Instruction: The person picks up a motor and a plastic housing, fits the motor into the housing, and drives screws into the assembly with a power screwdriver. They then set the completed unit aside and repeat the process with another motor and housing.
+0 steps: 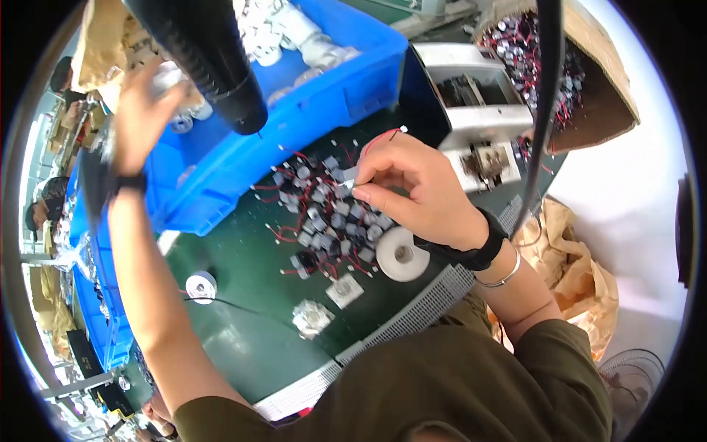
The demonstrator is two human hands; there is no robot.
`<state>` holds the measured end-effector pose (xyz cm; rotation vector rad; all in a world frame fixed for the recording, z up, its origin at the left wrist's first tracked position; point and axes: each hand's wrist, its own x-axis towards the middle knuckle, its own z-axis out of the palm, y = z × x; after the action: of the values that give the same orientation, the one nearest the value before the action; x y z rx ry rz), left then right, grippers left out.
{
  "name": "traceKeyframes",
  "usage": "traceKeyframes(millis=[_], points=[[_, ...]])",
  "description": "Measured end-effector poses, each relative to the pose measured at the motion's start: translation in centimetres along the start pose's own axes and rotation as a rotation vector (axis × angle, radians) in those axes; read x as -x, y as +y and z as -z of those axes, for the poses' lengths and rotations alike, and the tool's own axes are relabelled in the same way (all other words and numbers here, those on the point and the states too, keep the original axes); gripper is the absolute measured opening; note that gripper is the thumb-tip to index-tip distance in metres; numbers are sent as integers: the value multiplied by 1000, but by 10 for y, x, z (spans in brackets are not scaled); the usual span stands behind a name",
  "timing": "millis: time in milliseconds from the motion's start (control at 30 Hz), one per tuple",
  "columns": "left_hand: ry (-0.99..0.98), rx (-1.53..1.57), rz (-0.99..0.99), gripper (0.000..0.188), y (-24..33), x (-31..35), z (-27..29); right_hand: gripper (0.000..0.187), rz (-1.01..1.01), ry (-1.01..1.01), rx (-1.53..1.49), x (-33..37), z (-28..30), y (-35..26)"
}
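My right hand is closed in a pinch over the pile, holding a small grey motor between thumb and fingertips. A red wire with a white plug rises beside that hand. Below it lies a heap of small grey motors with red and black leads. On the left, my left hand reaches over the blue bin; it is blurred, with thumb and fingers apart. White plastic parts lie in the bin, some close to the left fingers.
A black tool body hangs over the bin. A white roll, a white spool-like part and two small pale blocks lie on the green table. At the right stand a cardboard box of wired parts and a grey-white fixture.
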<state>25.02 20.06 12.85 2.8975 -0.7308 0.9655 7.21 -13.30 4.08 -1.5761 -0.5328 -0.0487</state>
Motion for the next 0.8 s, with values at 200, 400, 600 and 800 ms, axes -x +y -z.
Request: traceKeyframes(millis=[200,400,600,800], points=[[-112,1515,661,40,138,168,44,33,-82,11,-107,32,12,4],[-72,1351,93,60,283,168,4,29,-52,72,-89,51,19,-4],[62,1273,93,55,285,190,-22,27,-67,0,11,71,33,-9],[37,1140,102,51,289,185,-13,30,26,-129,219,71,31,-6]])
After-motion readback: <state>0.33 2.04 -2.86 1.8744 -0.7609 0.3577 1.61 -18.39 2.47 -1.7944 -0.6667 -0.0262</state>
